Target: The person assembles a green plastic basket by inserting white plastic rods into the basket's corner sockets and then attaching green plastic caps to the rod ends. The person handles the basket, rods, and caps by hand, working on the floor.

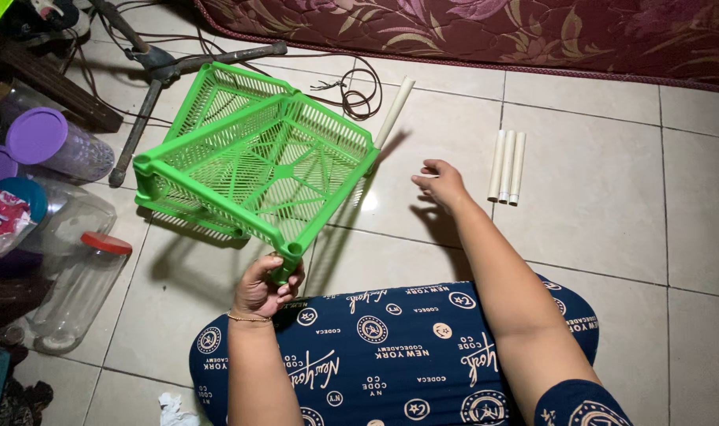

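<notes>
Gripping one corner socket of the bright green slatted plastic shelf tray point(257, 162), my left hand point(265, 285) was clamped shut around that corner, at about 6 o'clock of the tray. I held the tray tilted off the pale ceramic tile floor point(596, 237), with its underside ribs turned toward me. A second green tray of the same kind point(217, 91) was joined behind it at 11 o'clock. One cream plastic tube point(394, 112) stood in the tray's far corner socket at 2 o'clock and pointed away from me.

My right hand point(440, 183) was stretched out at 3 o'clock of the tray, low over the floor. Its fingers were loosely curled and apart, clamped on nothing that I could tell; a thin pale object at the fingertips was too small to identify. Three cream plastic tubes point(507, 166) lay side by side on the tiles, touching one another, just beside that hand at its 3 o'clock.

At 9 o'clock of the tray, clear plastic jars were grouped: one with a purple lid point(37, 136) lay on its side, and one with a red lid point(105, 243) lay near it at 6 o'clock. A grey metal stand base point(160, 67) with black cables point(358, 93) occupied the floor at 12 o'clock. A maroon floral mattress point(493, 28) ran along the far edge. My lap, covered in dark blue printed fabric point(391, 351), was at 6 o'clock.
</notes>
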